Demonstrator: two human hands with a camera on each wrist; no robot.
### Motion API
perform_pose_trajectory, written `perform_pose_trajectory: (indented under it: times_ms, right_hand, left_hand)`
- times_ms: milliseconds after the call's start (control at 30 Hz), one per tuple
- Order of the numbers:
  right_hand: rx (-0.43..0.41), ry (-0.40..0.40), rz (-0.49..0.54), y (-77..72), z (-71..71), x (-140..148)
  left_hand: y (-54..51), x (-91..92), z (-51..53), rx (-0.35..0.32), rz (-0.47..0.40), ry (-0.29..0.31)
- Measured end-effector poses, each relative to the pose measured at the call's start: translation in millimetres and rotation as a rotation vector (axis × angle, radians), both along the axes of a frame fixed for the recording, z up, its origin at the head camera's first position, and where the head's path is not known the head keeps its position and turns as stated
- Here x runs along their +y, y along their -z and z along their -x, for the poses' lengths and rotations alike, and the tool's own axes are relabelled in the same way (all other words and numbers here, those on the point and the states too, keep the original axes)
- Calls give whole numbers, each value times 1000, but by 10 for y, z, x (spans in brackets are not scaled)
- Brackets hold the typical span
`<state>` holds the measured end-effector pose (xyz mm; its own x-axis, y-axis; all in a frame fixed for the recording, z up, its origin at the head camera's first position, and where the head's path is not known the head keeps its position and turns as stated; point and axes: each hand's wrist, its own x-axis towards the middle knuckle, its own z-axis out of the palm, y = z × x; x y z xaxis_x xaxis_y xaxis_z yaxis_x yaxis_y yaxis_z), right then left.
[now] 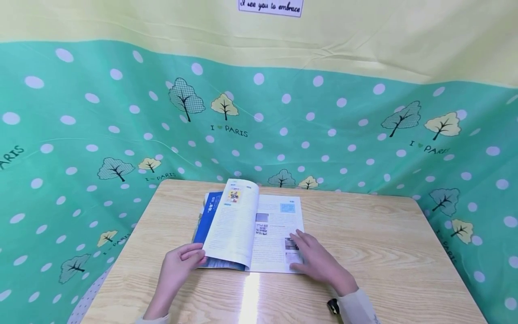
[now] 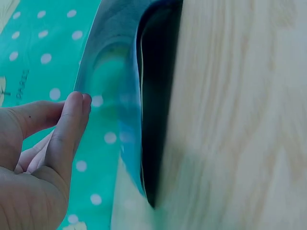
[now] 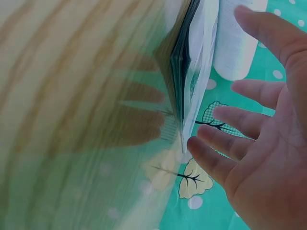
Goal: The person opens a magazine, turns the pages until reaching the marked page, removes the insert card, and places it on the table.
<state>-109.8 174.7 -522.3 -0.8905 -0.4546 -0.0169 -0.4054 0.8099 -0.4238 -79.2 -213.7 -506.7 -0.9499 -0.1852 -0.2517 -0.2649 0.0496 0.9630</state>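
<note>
An open book point(image 1: 279, 243) with printed text and small pictures lies on the wooden table. One white page point(image 1: 232, 225) is lifted and curves over the left side, above a blue page point(image 1: 206, 216). My left hand point(image 1: 180, 265) pinches the lower left edge of that raised page between thumb and fingers; in the left wrist view the thumb and fingertips point(image 2: 73, 103) meet at a sheet's edge. My right hand point(image 1: 319, 258) has its fingers spread at the lower right of the right-hand page. The right wrist view shows this hand point(image 3: 259, 134) open beside the book's edge point(image 3: 184, 72).
The light wood table point(image 1: 364, 234) extends around the book, with a bright reflection near its front edge. A green dotted curtain point(image 1: 323, 135) with trees hangs behind and at both sides. A black band point(image 1: 333, 306) sits at the right wrist.
</note>
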Motion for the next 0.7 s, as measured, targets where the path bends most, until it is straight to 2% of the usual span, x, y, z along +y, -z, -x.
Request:
perform_pose_trajectory:
  times_ms: [233,433,700]
  right_hand:
    - [-67,-27,-18,14,-41,42]
    - [-82,-30,-21,13,-53,46]
    - [-101,-14,-53,23,-41,30]
  left_hand:
    - [63,-214,-67,-45,23,-29]
    - [116,-321,-86,-80,28,-52]
    - [203,-395,-111,-107,88,-21]
